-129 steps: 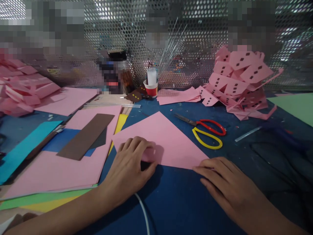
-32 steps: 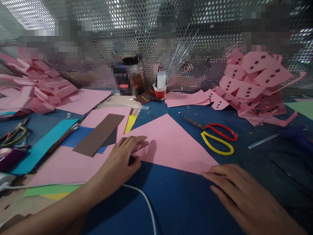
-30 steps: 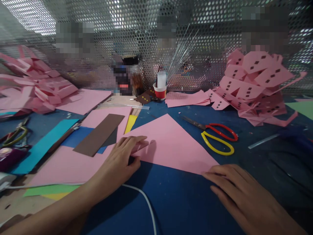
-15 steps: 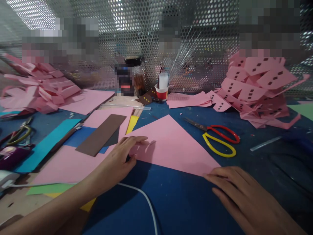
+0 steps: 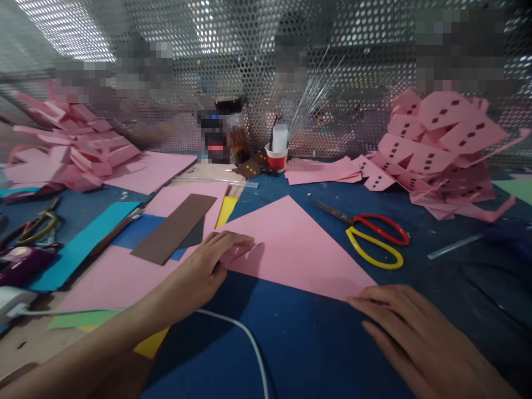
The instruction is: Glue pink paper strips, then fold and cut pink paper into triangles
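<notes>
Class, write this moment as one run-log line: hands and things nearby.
left hand: at pink sheet, left end | right hand: fingertips at right corner | scissors: right of sheet | brown strip: across blue paper

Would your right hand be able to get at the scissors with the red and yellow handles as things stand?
Probably yes: the right hand rests just below the red-and-yellow-handled scissors, with only bare blue tabletop visible between them.

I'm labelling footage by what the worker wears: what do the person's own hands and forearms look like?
The left hand and right hand are bare, with slender fingers; no gloves, rings or watch show. No sleeve shows on either visible forearm.
</notes>
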Available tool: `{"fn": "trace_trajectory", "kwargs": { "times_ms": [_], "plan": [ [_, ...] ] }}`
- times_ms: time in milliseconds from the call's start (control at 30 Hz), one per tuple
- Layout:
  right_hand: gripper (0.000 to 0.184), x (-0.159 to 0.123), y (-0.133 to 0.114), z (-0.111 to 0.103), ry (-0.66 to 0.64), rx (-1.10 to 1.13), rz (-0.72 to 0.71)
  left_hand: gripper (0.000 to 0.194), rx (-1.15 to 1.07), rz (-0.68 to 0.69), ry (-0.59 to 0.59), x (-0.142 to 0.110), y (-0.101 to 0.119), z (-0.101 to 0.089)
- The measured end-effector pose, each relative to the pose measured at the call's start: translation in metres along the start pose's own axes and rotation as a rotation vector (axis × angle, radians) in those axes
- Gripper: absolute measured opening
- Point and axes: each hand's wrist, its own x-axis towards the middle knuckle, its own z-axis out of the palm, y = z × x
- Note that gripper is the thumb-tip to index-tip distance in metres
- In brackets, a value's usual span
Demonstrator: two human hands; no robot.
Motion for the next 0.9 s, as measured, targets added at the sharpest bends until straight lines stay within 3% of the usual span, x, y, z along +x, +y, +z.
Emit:
{"fn": "trace_trajectory", "kwargs": {
  "times_ms": [233,400,500,600,700,900],
  "plan": [
    [0.038,-0.003,0.001,0.0,-0.025,-0.01,0.004,0.074,0.061,0.022,0.003,0.0,0.001,0.001],
    [0.037,-0.001,0.0,-0.002,-0.025,0.008,-0.004,0.06,0.107,0.14,0.159,-0.005,0.013,0.009],
    [0.037,0.0,0.001,0.0,-0.017,0.01,-0.004,0.053,0.062,0.276,0.097,-0.009,0.019,0.015],
    [0.035,-0.001,0.001,0.002,-0.019,0.006,0.008,0.059,0.038,0.364,-0.007,-0.01,0.02,0.018],
    [0.033,0.0,-0.001,0.002,-0.019,0.015,0.021,0.06,0.067,0.389,-0.022,-0.009,0.02,0.019],
    [0.03,0.009,-0.011,-0.008,-0.009,0.024,0.016,0.043,0.194,0.423,-0.019,-0.009,0.022,0.02]
  ]
}}
